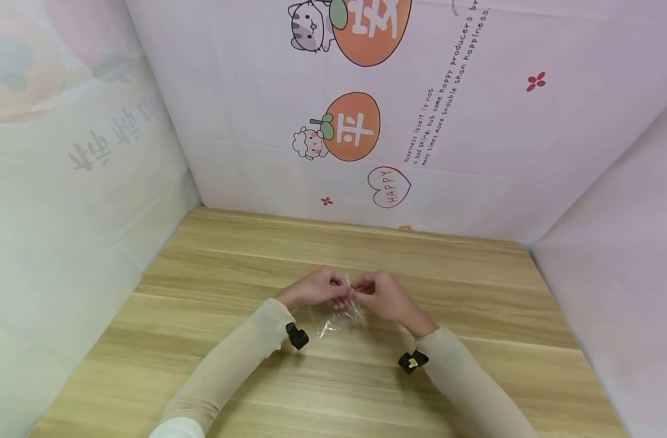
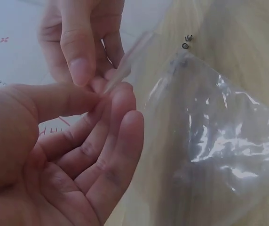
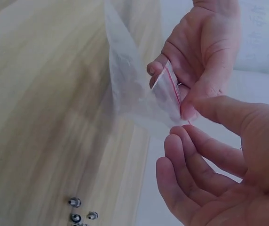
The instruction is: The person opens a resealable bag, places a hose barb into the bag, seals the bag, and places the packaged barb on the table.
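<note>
A clear plastic zip bag (image 1: 331, 327) hangs between the two hands above the table; its red seal line shows in the right wrist view. My left hand (image 1: 318, 288) pinches the bag's mouth between thumb and fingers. Right beside it, my right hand (image 1: 387, 297) pinches the same edge, fingertips almost meeting the left ones. The bag's body (image 2: 228, 146) droops, creased and shiny, in the left wrist view. I cannot tell whether anything is inside it. Small metal fittings (image 3: 75, 202) lie on the table, apart from both hands.
The wood-grain tabletop (image 1: 246, 243) is bounded by a printed cloth wall (image 1: 454, 201) at the back and pale cloth walls on both sides. Each wrist carries a small black camera (image 1: 297, 336) on its sleeve.
</note>
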Motion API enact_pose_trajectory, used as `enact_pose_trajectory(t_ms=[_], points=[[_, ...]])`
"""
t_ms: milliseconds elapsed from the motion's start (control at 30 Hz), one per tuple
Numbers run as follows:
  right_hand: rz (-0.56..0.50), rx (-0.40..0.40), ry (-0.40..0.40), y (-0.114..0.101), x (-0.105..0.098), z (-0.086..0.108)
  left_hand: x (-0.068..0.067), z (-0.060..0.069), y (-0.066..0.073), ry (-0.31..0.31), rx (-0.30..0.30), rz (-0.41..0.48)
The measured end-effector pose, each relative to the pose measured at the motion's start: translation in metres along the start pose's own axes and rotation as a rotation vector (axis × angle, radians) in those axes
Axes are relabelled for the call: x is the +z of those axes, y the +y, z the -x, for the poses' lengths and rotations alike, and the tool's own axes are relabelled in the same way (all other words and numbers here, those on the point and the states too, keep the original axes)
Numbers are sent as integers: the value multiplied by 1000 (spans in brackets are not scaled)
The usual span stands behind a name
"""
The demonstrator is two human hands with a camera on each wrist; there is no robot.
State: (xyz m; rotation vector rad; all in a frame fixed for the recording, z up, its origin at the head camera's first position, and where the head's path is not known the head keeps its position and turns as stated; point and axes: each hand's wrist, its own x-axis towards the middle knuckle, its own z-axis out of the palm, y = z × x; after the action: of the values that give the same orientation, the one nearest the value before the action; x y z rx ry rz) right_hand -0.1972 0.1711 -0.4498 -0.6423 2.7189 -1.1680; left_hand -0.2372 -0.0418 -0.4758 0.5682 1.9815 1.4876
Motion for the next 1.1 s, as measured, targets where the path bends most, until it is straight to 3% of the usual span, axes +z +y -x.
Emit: enact_pose_trajectory(t_ms=[267,533,767,1100], points=[[-28,85,31,3,-4,-5,1,-11,1,43,34,-26],[-71,164,97,10,1,-2,7,-21,-12,82,107,9],[-149,224,139,13,3,0,12,-24,-15,113,143,66],[-232,256,129,17,0,2,18,-23,-13,141,159,81]])
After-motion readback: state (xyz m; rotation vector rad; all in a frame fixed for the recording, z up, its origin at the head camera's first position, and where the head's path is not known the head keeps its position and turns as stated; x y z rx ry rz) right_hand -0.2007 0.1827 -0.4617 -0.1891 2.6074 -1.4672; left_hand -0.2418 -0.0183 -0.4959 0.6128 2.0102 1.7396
